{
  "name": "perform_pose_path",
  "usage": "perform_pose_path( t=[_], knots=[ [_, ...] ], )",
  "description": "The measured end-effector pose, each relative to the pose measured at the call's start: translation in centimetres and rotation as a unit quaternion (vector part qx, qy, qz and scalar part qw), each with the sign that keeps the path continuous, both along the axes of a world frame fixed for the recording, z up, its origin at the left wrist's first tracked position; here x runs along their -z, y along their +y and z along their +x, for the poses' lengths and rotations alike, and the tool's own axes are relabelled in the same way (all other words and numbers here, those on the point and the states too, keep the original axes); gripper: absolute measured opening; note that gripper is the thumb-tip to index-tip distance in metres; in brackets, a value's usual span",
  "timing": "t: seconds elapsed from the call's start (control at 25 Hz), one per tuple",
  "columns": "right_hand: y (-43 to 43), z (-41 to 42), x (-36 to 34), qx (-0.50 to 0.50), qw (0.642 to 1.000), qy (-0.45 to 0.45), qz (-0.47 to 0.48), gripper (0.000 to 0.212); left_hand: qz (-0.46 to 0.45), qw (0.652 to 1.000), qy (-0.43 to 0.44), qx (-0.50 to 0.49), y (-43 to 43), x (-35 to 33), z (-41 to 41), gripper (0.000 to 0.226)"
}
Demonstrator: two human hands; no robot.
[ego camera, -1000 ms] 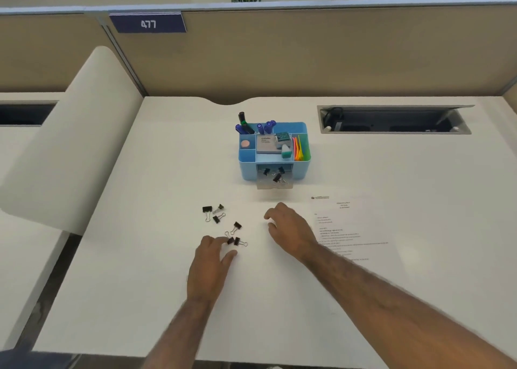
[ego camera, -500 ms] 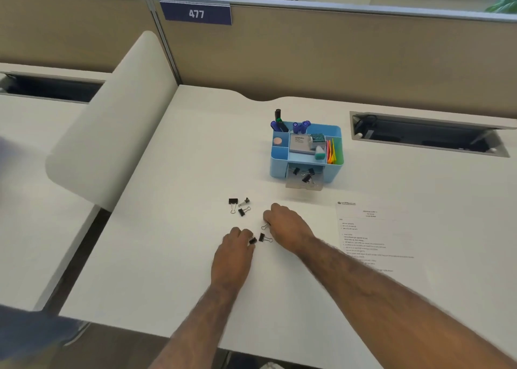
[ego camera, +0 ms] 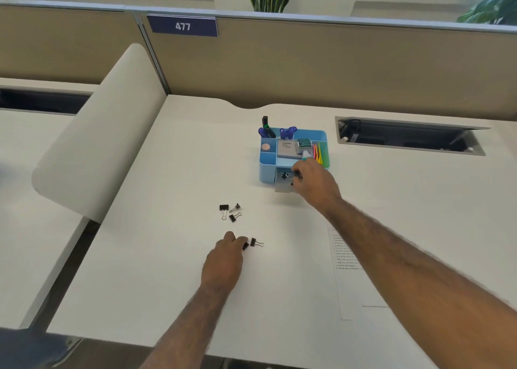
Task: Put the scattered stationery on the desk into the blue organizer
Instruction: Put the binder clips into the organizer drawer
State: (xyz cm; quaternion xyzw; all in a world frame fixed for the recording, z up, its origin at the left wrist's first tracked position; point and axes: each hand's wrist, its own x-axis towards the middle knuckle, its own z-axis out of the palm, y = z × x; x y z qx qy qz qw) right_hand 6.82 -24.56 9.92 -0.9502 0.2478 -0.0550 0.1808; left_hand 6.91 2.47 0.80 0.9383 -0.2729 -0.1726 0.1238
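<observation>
Three binder clips (ego camera: 223, 208) lie bunched on the white desk (ego camera: 167, 256) in front and to the left of the blue organizer (ego camera: 264, 165); farther out from it sits a pair of clips (ego camera: 256, 242), where the left hand (ego camera: 223, 259) touches one with bent fingers; whether it grips cannot be told. At the organizer's open front drawer (ego camera: 281, 186), the right hand (ego camera: 314, 184) pinches a black clip (ego camera: 298, 176) in curled fingers.
</observation>
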Motion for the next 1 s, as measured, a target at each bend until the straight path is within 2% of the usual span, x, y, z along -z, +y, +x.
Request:
perform_pose_path(
  t=[0.12,0.24,0.4,0.48,0.6,0.76,0.88,1.0],
  knots=[
    [0.5,-0.3,-0.1,0.02,1.0,-0.009,0.017,0.03,0.026,0.998,-0.047,0.028,0.2,0.2,0.3,0.029],
    [3.9,-2.2,2.1,-0.037,0.998,0.0,0.051,0.025,0.013,0.997,-0.068,0.032,0.7,0.5,0.4,0.013],
    [9.8,-4.2,6.0,-0.156,0.974,0.152,0.054,0.041,-0.016,0.999,-0.042,0.002,1.0,0.4,0.6,0.016],
    [11.6,-4.1,7.1,-0.17,0.97,0.173,0.028,0.038,-0.026,0.999,-0.03,-0.01,1.1,0.0,0.7,0.023],
    [12.4,-4.0,7.6,-0.17,0.973,0.156,-0.004,0.02,-0.028,0.999,-0.022,-0.003,1.0,-0.3,0.7,0.03],
    [11.2,-5.0,7.7,-0.149,0.978,0.142,0.007,0.015,-0.01,1.0,-0.026,0.0,0.4,-0.4,0.7,0.02],
    [9.1,-6.9,7.7,-0.107,0.986,0.128,0.028,0.013,-0.079,0.996,-0.006,-0.031,-2.0,-2.0,1.3,0.013],
    [7.2,-9.1,7.6,-0.068,0.99,0.117,0.041,0.011,-0.167,0.985,-0.013,-0.037,-7.6,-5.1,2.9,0.017]
  ],
)
